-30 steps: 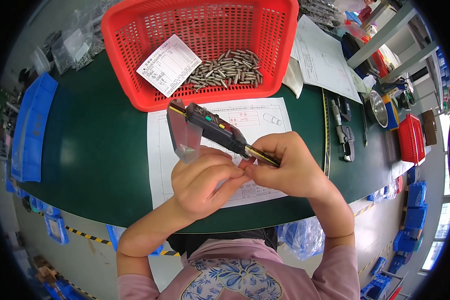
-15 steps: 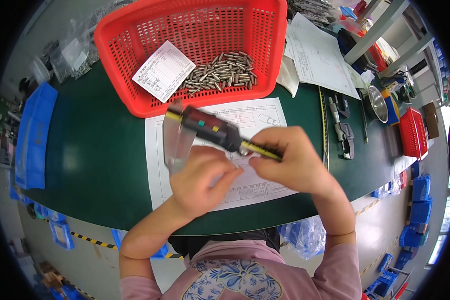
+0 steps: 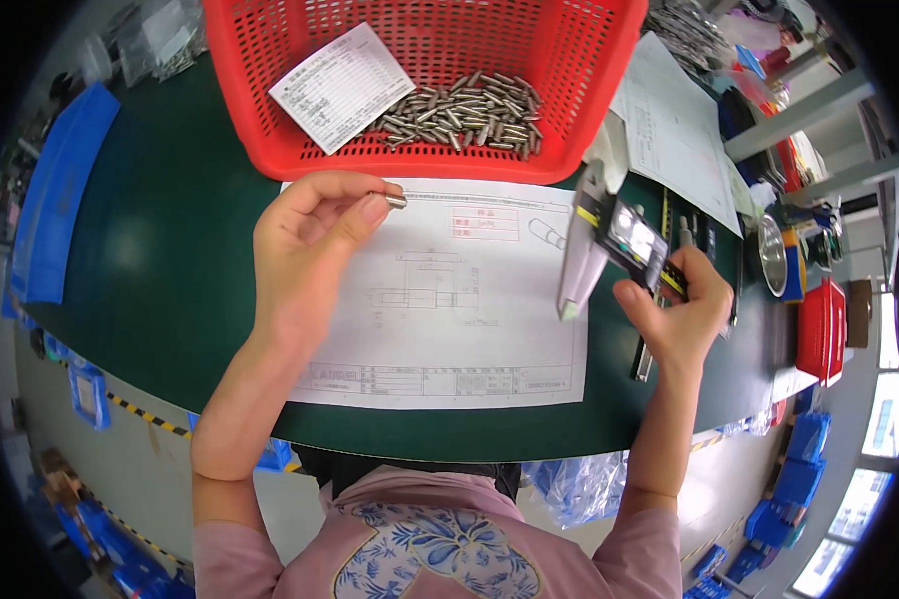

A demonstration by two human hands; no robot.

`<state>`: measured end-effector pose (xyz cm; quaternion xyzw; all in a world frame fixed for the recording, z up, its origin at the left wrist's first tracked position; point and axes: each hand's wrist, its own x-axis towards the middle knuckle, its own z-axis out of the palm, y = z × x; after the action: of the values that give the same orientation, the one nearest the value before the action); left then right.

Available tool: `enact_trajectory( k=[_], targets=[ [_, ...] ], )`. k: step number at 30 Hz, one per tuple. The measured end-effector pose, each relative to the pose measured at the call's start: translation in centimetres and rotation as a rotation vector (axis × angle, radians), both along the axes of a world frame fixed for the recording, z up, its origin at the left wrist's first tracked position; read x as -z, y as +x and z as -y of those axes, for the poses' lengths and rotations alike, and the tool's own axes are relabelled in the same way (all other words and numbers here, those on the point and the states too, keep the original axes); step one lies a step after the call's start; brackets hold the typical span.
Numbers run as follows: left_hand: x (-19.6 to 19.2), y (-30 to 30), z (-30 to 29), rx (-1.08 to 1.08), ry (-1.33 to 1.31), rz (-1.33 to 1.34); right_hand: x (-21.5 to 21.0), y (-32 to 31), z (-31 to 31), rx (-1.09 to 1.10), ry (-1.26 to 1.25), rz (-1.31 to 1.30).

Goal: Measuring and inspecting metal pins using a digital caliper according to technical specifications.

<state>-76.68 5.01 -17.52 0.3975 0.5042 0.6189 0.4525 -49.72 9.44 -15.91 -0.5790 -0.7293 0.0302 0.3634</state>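
Observation:
Between thumb and fingers, my left hand (image 3: 315, 240) pinches a small metal pin (image 3: 396, 201) over the upper left of a printed drawing sheet (image 3: 440, 344). My right hand (image 3: 684, 304) grips a digital caliper (image 3: 634, 240) by its beam, off the sheet's right side. The caliper's jaws point toward me, with nothing seen between them. Beyond the sheet stands a red perforated basket (image 3: 420, 165), holding a heap of similar metal pins (image 3: 464, 115) and a written paper slip (image 3: 342, 88).
A blue bin (image 3: 65, 190) stands at the table's left. More drawing papers (image 3: 679, 125), a steel bowl (image 3: 771, 243) and a small red basket (image 3: 822, 329) lie to the right. Metal shelf posts (image 3: 799, 115) rise at the far right. Plastic bags (image 3: 165, 40) sit at the back left.
My hands have moved apart: the left one to the left with the pin, the right one to the right with the caliper. The drawing now shows between them.

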Motion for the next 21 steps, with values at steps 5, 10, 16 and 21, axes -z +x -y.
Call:
enact_trajectory(
  k=[5, 10, 16, 21],
  targets=[
    [0.8, 1.0, 4.9, 0.139, -0.080, 0.136, 1.0, 1.0, 0.0, 0.014, 0.093, 0.026],
    [2.4, 4.0, 8.6, 0.126, 0.011, 0.188, 0.4, 0.7, 1.2, -0.223, 0.211, 0.159],
    [3.3, 5.2, 9.3, 0.083, -0.053, 0.081, 0.7, -0.1, 2.2, -0.448, 0.290, 0.272],
    [3.5, 5.3, 9.0, 0.071, 0.001, 0.027, 1.1, -0.1, 2.2, -0.572, 0.233, 0.288]
  ],
)
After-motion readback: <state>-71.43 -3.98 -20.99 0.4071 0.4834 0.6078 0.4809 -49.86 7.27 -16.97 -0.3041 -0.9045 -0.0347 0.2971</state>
